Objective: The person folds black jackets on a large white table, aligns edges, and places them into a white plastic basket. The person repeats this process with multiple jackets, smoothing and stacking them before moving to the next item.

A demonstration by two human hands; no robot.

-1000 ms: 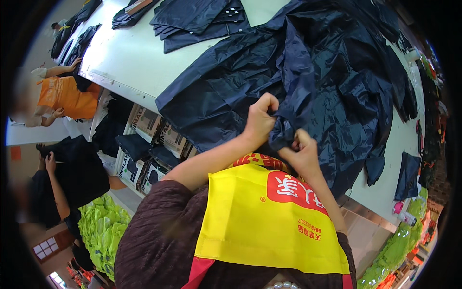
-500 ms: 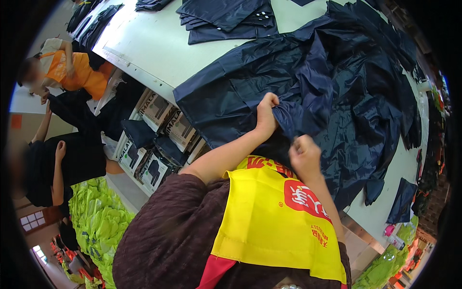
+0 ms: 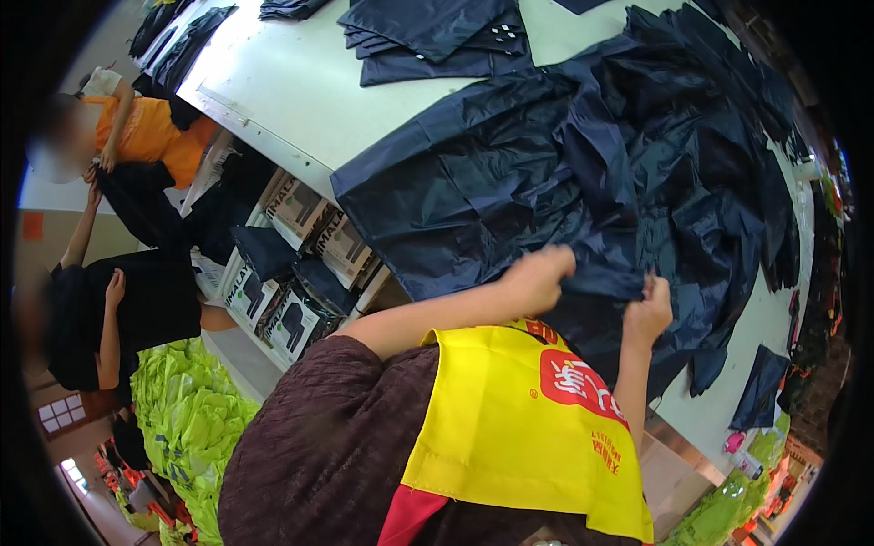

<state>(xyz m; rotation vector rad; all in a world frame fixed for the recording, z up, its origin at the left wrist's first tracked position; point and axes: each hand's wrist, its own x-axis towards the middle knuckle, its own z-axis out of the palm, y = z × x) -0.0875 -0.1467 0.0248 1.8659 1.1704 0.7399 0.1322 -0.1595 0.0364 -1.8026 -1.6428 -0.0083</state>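
A large dark navy garment of thin, shiny fabric (image 3: 492,173) lies crumpled across the near part of the table. Between my two hands a narrow stretch of it is pulled taut, close in front of my yellow apron. My left hand (image 3: 539,280), somewhat blurred, is closed on the left end of this stretch. Its right end is pinched by my right hand (image 3: 647,312), with the thumb and fingertips up. Which part of the garment this is, I cannot tell.
Folded dark garments (image 3: 437,41) are stacked on the pale table (image 3: 273,100). Packaged items fill a shelf (image 3: 296,214) under its left edge. Bright green garments (image 3: 187,409) are heaped at lower left. Two people stand left, one in an orange apron (image 3: 146,127). A small dark cloth piece (image 3: 760,387) lies right.
Both hands have shifted right, the right hand farther and slightly down. They are wider apart, and the fabric bunched upright between them is now stretched out sideways.
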